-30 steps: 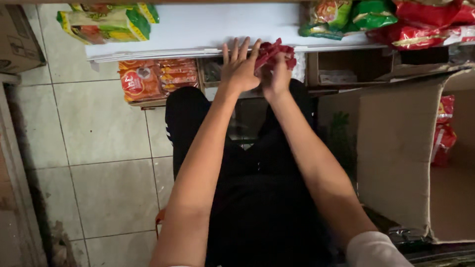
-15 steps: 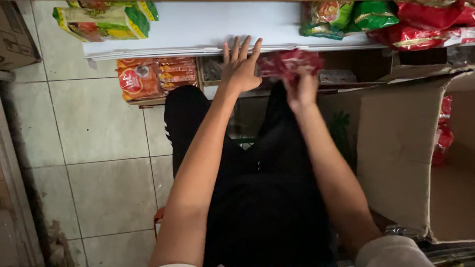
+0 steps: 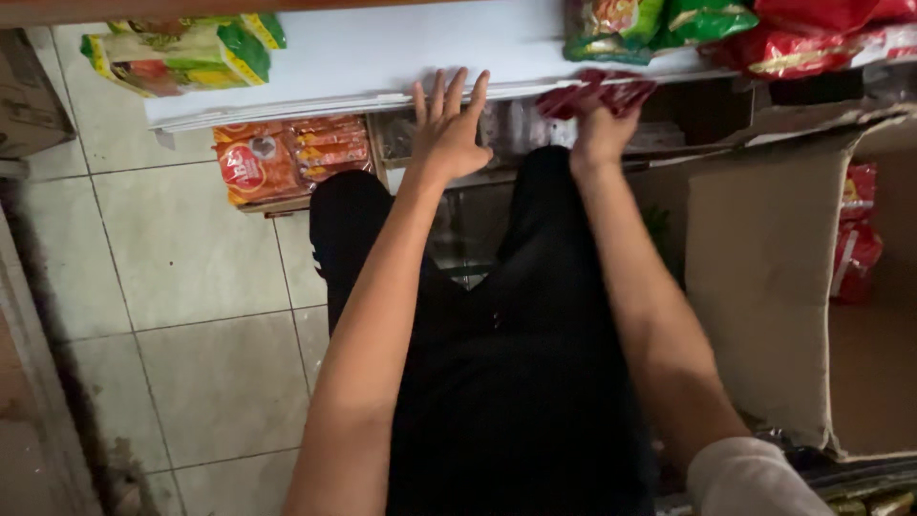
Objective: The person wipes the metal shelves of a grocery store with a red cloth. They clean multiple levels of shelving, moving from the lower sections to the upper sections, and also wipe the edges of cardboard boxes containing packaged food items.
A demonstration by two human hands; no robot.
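My left hand (image 3: 449, 129) lies flat with fingers spread against the front edge of a white shelf (image 3: 382, 57). My right hand (image 3: 600, 134) grips a red snack packet (image 3: 597, 94) and holds it at the shelf edge, just below a row of green and red packets (image 3: 688, 24). Both forearms reach forward over my black trousers (image 3: 516, 363).
An open cardboard box (image 3: 764, 277) stands at the right with red packets (image 3: 855, 244) inside. Yellow-green packets (image 3: 181, 53) lie on the shelf's left end. Orange and red packets (image 3: 282, 158) sit on a lower shelf. Pale floor tiles (image 3: 191, 287) spread to the left.
My right hand has carried the red packet away from my left hand, to the right and up to the shelf edge. My left hand stayed on the shelf front.
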